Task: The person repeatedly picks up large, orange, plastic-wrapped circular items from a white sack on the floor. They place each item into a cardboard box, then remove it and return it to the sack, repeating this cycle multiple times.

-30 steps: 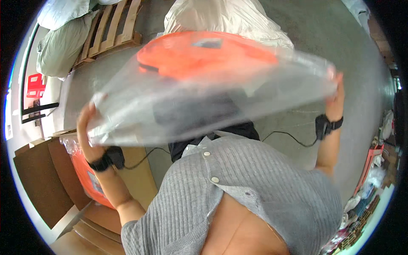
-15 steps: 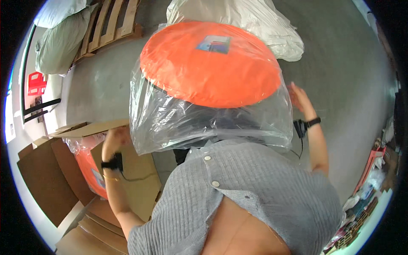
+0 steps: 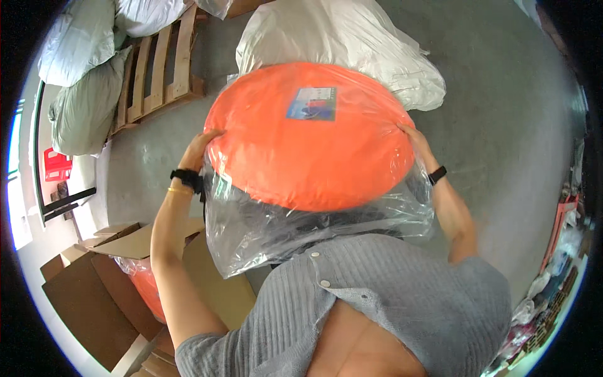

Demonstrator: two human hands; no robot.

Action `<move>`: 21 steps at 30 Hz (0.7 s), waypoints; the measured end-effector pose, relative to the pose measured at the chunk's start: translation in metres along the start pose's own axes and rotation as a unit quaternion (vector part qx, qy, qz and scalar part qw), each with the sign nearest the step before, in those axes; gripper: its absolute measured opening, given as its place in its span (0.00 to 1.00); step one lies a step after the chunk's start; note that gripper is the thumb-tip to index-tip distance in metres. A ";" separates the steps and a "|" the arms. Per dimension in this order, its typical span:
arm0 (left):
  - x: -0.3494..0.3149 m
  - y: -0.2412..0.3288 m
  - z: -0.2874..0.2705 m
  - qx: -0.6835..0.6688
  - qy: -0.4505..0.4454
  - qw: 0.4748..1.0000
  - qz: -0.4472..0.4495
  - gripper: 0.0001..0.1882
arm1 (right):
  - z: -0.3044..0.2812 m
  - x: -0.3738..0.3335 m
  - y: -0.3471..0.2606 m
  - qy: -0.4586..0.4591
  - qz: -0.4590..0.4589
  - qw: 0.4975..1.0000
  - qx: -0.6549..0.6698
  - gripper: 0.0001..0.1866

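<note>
Round orange cushion in clear plastic bag held up centre-frame, left hand gripping at nine o'clock, right hand at three. Loose bag tail hanging at six; likely to slide through the grips, dropping toward the open cardboard box at seven.

Support surface: grey concrete floor, smooth, with faint scuff marks. Directly on it: a large white filled sack at the far side; a wooden pallet to the left of the sack, slats bare, with pale grey-green stuffed bags lying over its left end. Near left, an open brown cardboard box stands on the floor, flaps up, orange plastic-wrapped goods inside. Far right edge: a heap of mixed coloured items, too small to identify.
</note>
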State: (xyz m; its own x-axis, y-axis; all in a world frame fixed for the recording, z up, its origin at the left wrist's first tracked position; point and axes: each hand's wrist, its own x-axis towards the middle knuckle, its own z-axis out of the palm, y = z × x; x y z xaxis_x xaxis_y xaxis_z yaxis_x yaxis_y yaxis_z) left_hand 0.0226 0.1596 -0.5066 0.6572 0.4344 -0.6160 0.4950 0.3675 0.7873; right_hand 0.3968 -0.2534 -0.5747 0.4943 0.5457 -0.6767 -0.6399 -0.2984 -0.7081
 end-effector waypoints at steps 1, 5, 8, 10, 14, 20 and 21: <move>-0.024 0.008 0.015 0.009 0.036 0.997 0.067 0.14 | 0.006 -0.006 -0.005 0.012 -0.020 1.000 -0.017 0.23; -0.066 -0.009 0.021 -0.092 0.102 0.990 0.028 0.15 | 0.033 -0.036 -0.041 0.036 -0.157 0.985 -0.068 0.27; -0.103 -0.007 0.017 -0.091 0.160 0.975 0.127 0.16 | 0.072 -0.069 -0.095 -0.001 -0.311 0.945 -0.100 0.27; -0.125 -0.001 0.027 -0.166 0.193 0.941 0.222 0.20 | 0.088 -0.078 -0.126 -0.014 -0.427 0.896 -0.121 0.27; -0.117 -0.003 0.035 -0.349 0.106 0.860 0.356 0.28 | 0.110 -0.132 -0.193 -0.019 -0.561 0.816 -0.137 0.26; -0.116 -0.025 0.097 -0.463 0.079 0.783 0.408 0.35 | 0.137 -0.223 -0.271 -0.082 -0.634 0.745 -0.191 0.25; -0.115 -0.027 0.117 -0.482 0.065 0.772 0.410 0.36 | 0.137 -0.241 -0.283 -0.104 -0.635 0.736 -0.209 0.25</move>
State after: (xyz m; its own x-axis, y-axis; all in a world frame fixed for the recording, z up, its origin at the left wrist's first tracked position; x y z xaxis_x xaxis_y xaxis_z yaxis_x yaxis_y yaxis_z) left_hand 0.0000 0.0040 -0.4537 0.4321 0.9013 0.0317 -0.7506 0.3399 0.5666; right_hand 0.3779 -0.1928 -0.1838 0.4087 0.6875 0.6003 0.5204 0.3648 -0.7721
